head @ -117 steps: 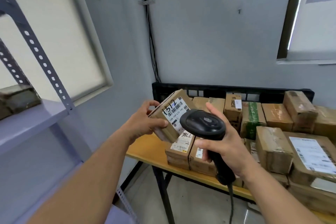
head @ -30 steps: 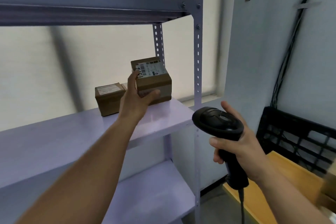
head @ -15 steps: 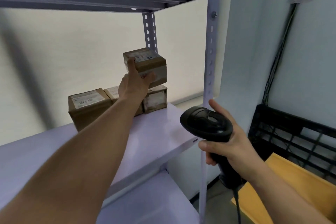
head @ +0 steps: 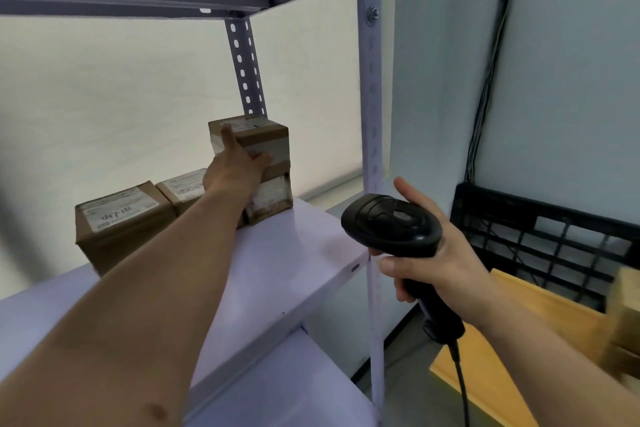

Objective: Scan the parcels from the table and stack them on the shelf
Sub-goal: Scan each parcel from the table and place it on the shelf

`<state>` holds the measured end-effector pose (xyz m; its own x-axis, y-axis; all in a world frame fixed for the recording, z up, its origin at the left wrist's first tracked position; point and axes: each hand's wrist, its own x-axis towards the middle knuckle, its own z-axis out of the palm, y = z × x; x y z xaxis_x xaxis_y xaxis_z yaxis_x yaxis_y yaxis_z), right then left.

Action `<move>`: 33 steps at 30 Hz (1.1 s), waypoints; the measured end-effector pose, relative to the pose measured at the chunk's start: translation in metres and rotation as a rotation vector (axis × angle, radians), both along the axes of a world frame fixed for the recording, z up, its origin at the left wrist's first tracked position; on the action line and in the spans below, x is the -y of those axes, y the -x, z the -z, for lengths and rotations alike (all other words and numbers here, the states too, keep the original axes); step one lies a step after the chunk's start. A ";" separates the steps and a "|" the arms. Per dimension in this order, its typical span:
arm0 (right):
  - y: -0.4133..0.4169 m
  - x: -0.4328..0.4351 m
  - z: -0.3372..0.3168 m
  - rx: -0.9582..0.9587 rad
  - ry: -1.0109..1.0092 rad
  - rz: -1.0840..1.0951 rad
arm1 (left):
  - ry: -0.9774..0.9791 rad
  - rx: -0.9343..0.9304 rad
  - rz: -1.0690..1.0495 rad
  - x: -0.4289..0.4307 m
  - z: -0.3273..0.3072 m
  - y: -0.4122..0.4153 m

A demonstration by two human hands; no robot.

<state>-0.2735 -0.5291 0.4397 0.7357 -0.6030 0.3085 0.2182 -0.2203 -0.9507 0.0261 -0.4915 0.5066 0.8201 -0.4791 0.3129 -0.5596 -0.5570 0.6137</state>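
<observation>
Two labelled parcels (head: 117,218) sit on the shelf (head: 294,253). The left hand (head: 235,170) grips the top parcel (head: 266,135), which is set on a lower parcel (head: 273,196) by the rear post. Risk: if let go off-square, it could slide off (seating partly hidden by the hand). The right hand (head: 440,260) is wrapped round the scanner (head: 391,225). Black crate (head: 519,218) behind the table (head: 512,322): contents not visible.

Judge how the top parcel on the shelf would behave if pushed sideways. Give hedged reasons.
Probably stiff: the top parcel is a taped cardboard box with square edges, undented where the left hand grips it. Likely light, since one hand manages it. Pushed, it should slide rather than roll, but could topple, as it sits on a lower parcel no wider than itself.
</observation>
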 end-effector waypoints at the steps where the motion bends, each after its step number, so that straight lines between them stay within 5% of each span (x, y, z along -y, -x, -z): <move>1: 0.003 0.000 0.000 -0.010 0.012 0.008 | 0.006 -0.012 0.009 -0.003 0.000 0.003; 14: 0.051 -0.004 0.007 0.045 -0.034 -0.043 | 0.040 0.176 -0.085 -0.044 0.007 0.089; 20: 0.126 -0.013 0.021 0.015 0.009 -0.027 | 0.249 0.308 -0.068 -0.058 0.050 0.177; 33: 0.324 -0.001 0.074 -0.003 -0.059 0.199 | 0.160 -0.053 0.287 -0.001 0.193 0.447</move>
<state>-0.5972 -0.5276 0.3655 0.6009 -0.7536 0.2664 0.1734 -0.2024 -0.9638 -0.4213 -0.4905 0.3135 0.6760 -0.6408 0.3637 -0.6448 -0.2756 0.7129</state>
